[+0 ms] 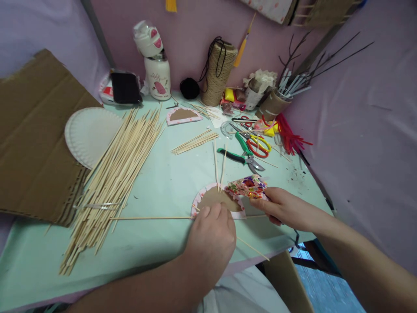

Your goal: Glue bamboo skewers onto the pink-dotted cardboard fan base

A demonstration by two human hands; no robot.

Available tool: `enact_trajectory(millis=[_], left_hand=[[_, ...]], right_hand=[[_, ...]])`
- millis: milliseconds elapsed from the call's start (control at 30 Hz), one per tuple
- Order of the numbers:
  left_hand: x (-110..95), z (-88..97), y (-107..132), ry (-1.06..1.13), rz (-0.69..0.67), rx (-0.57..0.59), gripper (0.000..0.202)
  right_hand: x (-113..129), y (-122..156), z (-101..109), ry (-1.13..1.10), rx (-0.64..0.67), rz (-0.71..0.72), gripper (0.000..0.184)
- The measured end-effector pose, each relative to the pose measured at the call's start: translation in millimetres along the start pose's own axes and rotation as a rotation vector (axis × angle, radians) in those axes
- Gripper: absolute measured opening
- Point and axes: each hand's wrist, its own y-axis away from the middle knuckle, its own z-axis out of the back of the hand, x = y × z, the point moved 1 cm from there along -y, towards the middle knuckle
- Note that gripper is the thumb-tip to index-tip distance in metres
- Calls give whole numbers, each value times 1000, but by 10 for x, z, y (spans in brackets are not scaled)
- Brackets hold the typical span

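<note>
The right hand [282, 206] was closed around a flowered glue gun [249, 188] (a glue gun by its shape, at least), with its narrow end aimed left, close to the two sticks [215, 165] ahead of the left fingertips. The left hand [211, 234] lay over the near part of the half-round card [208, 199], its fingers bent and close together; whether they pinched anything beneath could not be told. That card, edged in pale spotted trim, lay under and just beyond those fingers, and the two sticks ran from it away from them, their near ends almost meeting. A long stick [150, 218] reached out to the left of the same fingers, and a slanting stick [254, 249] showed to their right, toward the table's near edge.

Good work here, as I judged it, called for a steady left hand, so that the card would not slide, and for a small dab right where the stick ends met it. The left fingertips were best kept clear of the nozzle, which might have been hot, and each stick needed holding at its angle until the glue gripped.
</note>
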Motion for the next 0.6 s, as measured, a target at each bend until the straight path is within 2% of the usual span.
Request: enact_trajectory(millis=[267,600], left_hand=[[19,46,-24,25,-16,-15,8],[13,68,-26,11,-12,21,11]], right_hand=[[13,-15,5,-3,2,12,44],[48,19,16,25,4,8,44]])
